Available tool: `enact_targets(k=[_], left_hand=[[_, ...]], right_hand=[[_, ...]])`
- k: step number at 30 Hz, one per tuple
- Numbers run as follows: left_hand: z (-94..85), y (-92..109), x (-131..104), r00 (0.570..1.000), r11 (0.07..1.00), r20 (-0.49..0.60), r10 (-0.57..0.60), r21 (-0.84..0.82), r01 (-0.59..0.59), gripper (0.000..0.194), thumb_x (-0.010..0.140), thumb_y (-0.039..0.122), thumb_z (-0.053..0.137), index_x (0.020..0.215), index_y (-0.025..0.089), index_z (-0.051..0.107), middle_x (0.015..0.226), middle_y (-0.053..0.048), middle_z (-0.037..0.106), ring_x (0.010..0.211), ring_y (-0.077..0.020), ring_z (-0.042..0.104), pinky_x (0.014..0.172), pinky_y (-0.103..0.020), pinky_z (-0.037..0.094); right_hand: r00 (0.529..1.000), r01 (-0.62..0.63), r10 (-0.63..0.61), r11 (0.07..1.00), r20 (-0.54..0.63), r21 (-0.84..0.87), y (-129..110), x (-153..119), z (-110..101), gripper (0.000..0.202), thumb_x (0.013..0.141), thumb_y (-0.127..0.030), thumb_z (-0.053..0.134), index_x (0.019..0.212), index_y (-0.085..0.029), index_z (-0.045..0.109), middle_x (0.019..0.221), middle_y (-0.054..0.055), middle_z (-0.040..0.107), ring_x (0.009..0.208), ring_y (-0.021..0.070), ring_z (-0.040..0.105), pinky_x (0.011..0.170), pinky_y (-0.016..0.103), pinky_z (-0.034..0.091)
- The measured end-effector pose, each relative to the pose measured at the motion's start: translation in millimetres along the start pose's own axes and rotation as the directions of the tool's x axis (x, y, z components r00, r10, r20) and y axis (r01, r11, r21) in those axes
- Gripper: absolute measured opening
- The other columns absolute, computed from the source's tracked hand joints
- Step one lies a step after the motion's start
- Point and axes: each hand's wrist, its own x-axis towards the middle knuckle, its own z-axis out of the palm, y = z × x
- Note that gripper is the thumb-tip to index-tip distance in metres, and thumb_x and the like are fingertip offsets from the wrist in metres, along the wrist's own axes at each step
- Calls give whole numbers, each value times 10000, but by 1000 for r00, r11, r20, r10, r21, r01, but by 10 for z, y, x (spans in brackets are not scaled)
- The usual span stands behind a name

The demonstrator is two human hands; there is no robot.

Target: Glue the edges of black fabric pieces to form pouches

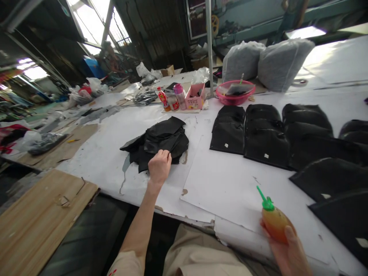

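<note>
Right grip (287,253) encloses bottle (274,222); left (160,166) seemingly pinches sheets (162,136).

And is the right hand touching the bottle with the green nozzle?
Touching. The head view shows it: the right hand curls around the bottle, covering part of its lower end.

The orange bottle (278,225) hides most right-hand fingers (291,237).

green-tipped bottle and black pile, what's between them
In the head view, just white sheeting with an overlapping edge lies between the bottle and the pile.
</note>
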Motion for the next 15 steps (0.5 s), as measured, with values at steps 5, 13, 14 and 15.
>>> enact_targets(k=[5, 13, 14, 15], left_hand=[[-187, 991, -664, 905, 889, 237, 354, -387, -246, 147, 991, 198, 514, 920, 219, 640, 862, -24, 689, 773, -176, 658, 677, -273, 425], [95, 1720, -1242, 703, 604, 410, 581, -796, -35, 140, 964, 309, 654, 1059, 210, 681, 970, -19, 682, 778, -152, 666, 727, -269, 528], [79, 1636, -1241, 691, 580, 398, 603, -814, -38, 185, 955, 324, 675, 1101, 210, 678, 1012, -29, 680, 821, -158, 677, 756, -274, 545], [58, 1529, -1238, 687, 568, 378, 621, -821, -62, 231, 938, 332, 703, 1132, 210, 673, 1062, -44, 679, 898, -176, 685, 808, -291, 559]], right_hand=[[999, 19, -12, 989, -49, 145, -29, -39, 61, 617, 547, -609, 929, 1047, -286, 764, 1039, 40, 739, 841, 201, 684, 665, 294, 607], [992, 103, -111, 987, 62, 126, -48, -154, 108, 522, 678, -564, 887, 1070, -248, 750, 978, 65, 743, 781, 195, 677, 613, 283, 571], [990, 107, -117, 987, 82, 118, -50, -162, 113, 526, 674, -561, 891, 1070, -248, 747, 957, 64, 742, 760, 193, 672, 586, 274, 554], [988, 108, -119, 988, 97, 111, -53, -168, 117, 532, 668, -562, 895, 1069, -246, 744, 937, 62, 740, 740, 191, 667, 565, 266, 536]])
